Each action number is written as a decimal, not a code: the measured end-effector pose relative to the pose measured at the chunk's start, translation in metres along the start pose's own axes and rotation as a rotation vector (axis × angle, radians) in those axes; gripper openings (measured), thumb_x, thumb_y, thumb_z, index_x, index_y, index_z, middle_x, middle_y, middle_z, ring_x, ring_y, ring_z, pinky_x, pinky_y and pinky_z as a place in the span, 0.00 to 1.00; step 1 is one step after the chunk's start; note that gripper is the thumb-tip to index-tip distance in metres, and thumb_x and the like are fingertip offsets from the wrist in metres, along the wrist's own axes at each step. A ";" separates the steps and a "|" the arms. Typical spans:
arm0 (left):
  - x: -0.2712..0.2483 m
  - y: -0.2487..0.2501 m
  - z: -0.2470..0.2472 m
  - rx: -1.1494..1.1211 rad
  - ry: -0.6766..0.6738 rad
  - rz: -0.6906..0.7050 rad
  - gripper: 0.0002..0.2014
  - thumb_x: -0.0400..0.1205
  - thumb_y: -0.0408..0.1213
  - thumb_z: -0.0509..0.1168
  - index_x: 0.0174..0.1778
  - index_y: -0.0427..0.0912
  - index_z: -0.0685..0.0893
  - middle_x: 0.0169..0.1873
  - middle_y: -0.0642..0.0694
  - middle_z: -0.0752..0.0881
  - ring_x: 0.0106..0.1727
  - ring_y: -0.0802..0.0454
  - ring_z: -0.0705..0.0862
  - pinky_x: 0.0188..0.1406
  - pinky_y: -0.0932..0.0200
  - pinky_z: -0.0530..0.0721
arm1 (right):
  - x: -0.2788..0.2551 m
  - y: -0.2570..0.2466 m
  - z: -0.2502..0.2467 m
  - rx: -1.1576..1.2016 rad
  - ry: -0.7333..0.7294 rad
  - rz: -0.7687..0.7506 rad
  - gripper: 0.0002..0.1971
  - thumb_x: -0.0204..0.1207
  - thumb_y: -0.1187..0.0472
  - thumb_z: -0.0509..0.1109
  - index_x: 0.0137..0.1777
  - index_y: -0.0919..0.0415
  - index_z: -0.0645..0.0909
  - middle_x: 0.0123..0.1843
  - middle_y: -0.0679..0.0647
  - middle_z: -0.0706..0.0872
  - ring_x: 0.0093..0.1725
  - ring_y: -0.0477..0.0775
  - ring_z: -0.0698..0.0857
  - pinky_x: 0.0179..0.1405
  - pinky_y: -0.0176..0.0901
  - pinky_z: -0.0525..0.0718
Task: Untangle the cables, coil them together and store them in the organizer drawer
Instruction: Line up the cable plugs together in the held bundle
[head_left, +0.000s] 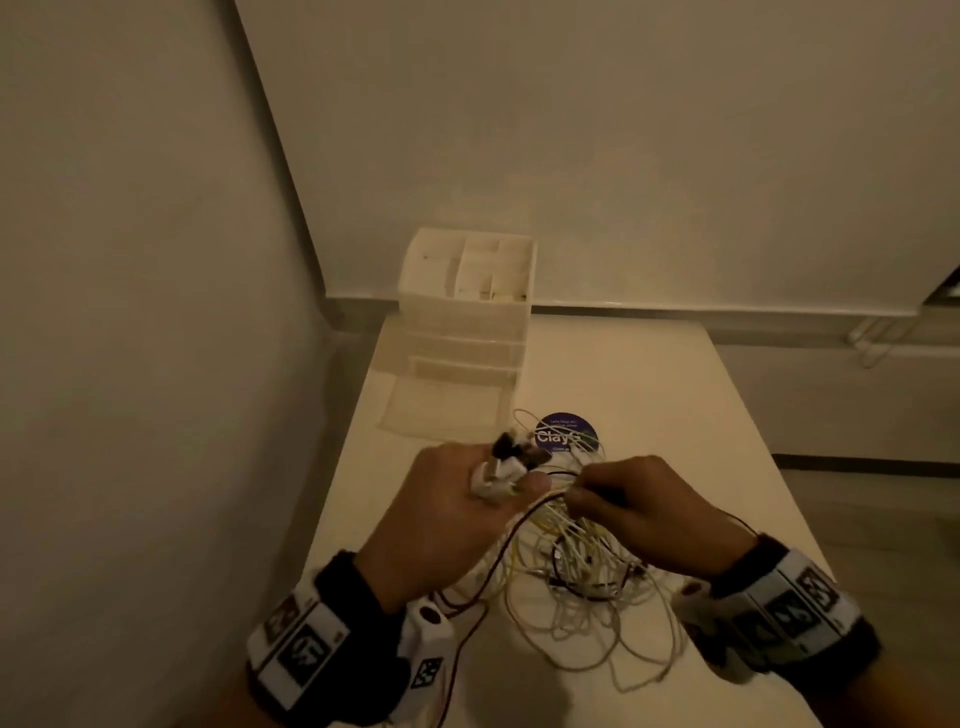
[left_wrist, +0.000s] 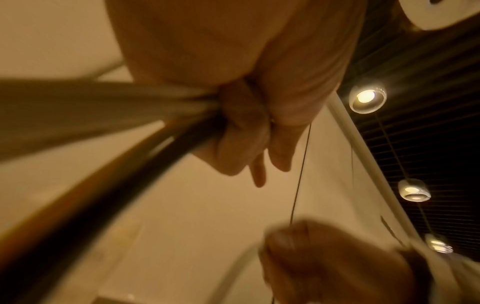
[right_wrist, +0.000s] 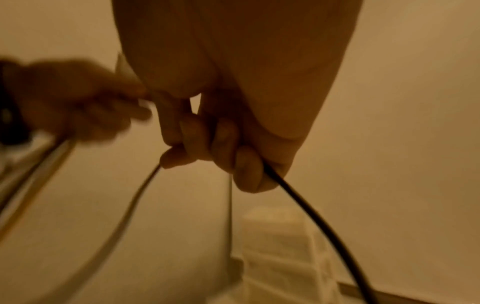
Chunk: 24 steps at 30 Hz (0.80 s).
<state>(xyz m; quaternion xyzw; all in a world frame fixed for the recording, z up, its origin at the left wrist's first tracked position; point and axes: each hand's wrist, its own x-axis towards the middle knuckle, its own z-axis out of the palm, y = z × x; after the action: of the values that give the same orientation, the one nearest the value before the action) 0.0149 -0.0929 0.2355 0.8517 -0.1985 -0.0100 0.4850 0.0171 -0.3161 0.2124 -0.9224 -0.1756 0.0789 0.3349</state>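
So I've got this mess of thin white, yellow and dark-red cables (head_left: 576, 571) half lifted off the white bench (head_left: 649, 374), loops trailing down between my wrists and spilling toward me. My left hand (head_left: 457, 514) is clenched round a bunch of the white and black plug ends (head_left: 506, 467), with several strands running out of the fist. My right hand (head_left: 639, 509) has its fingers (right_wrist: 244, 164) curled round a black cable (right_wrist: 311, 216) plus a paler strand or two, right next to the left.

Handling-wise this stuff looks super light and floppy, no stiffness at all, so I'd guess the loops will snag on each other the second I tug. The plugs are the only solid bits, so I reckon they're the sane place to hold: keep the ends pinned in one hand and feed one strand at a time through the other. Yanking probably just tightens knots.

The white plastic organizer with drawers (head_left: 467, 312) sits at the far left of the bench, its bottom drawer (head_left: 441, 410) pulled open, well apart from the tangle.
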 end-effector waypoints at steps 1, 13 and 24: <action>0.003 -0.002 0.013 0.024 0.000 -0.003 0.15 0.78 0.56 0.68 0.43 0.49 0.91 0.33 0.51 0.90 0.36 0.58 0.87 0.36 0.50 0.83 | 0.002 -0.012 -0.006 0.035 0.027 -0.022 0.12 0.82 0.50 0.66 0.38 0.50 0.85 0.24 0.40 0.79 0.25 0.43 0.76 0.27 0.31 0.68; 0.025 -0.001 0.023 -0.104 0.304 -0.030 0.15 0.73 0.56 0.63 0.29 0.51 0.82 0.22 0.64 0.83 0.24 0.66 0.80 0.23 0.72 0.71 | -0.022 -0.002 -0.007 0.683 0.084 0.063 0.14 0.85 0.61 0.62 0.42 0.63 0.87 0.25 0.51 0.72 0.25 0.47 0.68 0.29 0.42 0.66; 0.038 -0.027 -0.005 -0.342 0.569 -0.149 0.16 0.78 0.58 0.68 0.31 0.51 0.87 0.14 0.55 0.71 0.18 0.51 0.64 0.26 0.53 0.65 | -0.025 0.075 0.030 0.515 0.198 0.094 0.12 0.84 0.65 0.64 0.42 0.59 0.88 0.28 0.43 0.82 0.29 0.40 0.77 0.33 0.30 0.74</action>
<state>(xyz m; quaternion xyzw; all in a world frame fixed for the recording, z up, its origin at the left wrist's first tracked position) 0.0596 -0.0900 0.2228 0.7388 0.0122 0.1594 0.6547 0.0066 -0.3611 0.1422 -0.8171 -0.0733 0.0458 0.5699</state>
